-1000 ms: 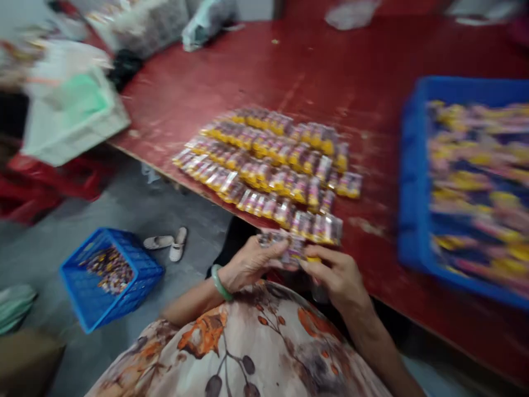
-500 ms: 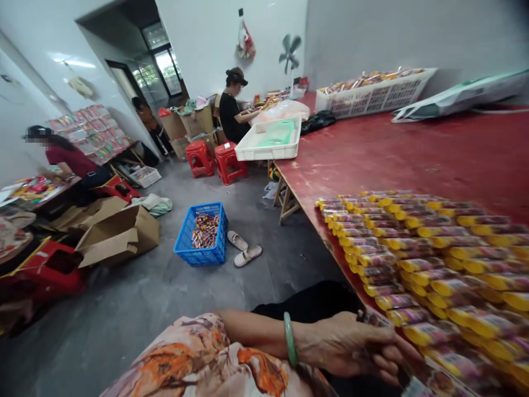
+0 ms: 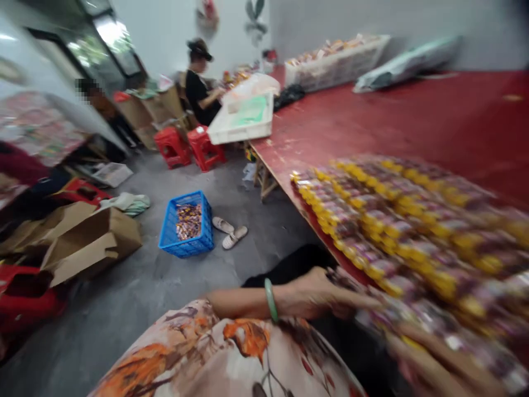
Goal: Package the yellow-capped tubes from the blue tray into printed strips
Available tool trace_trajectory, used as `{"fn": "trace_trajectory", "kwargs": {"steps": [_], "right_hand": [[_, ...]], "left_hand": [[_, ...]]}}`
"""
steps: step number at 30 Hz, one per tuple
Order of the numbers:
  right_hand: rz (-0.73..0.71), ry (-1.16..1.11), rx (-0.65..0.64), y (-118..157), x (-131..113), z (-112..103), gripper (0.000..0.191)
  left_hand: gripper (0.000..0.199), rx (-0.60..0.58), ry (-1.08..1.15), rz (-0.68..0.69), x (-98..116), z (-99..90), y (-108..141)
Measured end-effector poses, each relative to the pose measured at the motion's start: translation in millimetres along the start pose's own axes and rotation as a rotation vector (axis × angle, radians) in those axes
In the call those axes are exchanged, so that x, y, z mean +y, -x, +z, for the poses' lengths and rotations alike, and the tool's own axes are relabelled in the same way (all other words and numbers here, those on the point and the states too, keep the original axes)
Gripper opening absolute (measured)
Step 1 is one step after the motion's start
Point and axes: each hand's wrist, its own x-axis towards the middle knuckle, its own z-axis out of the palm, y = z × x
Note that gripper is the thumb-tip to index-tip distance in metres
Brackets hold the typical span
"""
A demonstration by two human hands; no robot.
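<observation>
Since the picture half a second ago, the view has swung slightly right and blurred, and the left hand (image 3: 318,295) has slid further toward the packets at the table edge. Starting at nine o'clock, cardboard boxes (image 3: 88,240) sit on the grey floor, with a blue basket (image 3: 187,225) of small wrapped pieces nearer the middle and a pair of slippers (image 3: 229,231) just beside it. At twelve o'clock a seated person (image 3: 200,82) works near red stools (image 3: 188,146) and a white tray (image 3: 243,118). At six o'clock the left hand, a green bangle (image 3: 270,299) on its wrist, lies fingers extended against a small stack of packets (image 3: 372,314); whether it grips them is too blurred to tell. At four o'clock the right hand (image 3: 438,361) is a smear, its grip unreadable. From three o'clock, rows of packets (image 3: 405,231), yellow-ended and clear-wrapped, overlap on the red table (image 3: 372,127). Squaring the stack well probably calls for even pressure from both sides, keeping yellow ends aligned.
</observation>
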Motion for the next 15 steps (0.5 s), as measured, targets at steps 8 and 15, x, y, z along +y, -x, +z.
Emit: {"fn": "trace_trajectory", "kwargs": {"steps": [8, 15], "right_hand": [[0.346, -0.295, 0.196, 18.1, 5.6, -23.2, 0.013], [0.224, -0.386, 0.122, 43.7, -4.8, -27.5, 0.014]], "left_hand": [[0.035, 0.09, -0.055, 0.077, 7.3, -5.0, -15.6], [0.036, 0.11, 0.03, 0.067, -0.3, 5.2, -25.0]]}}
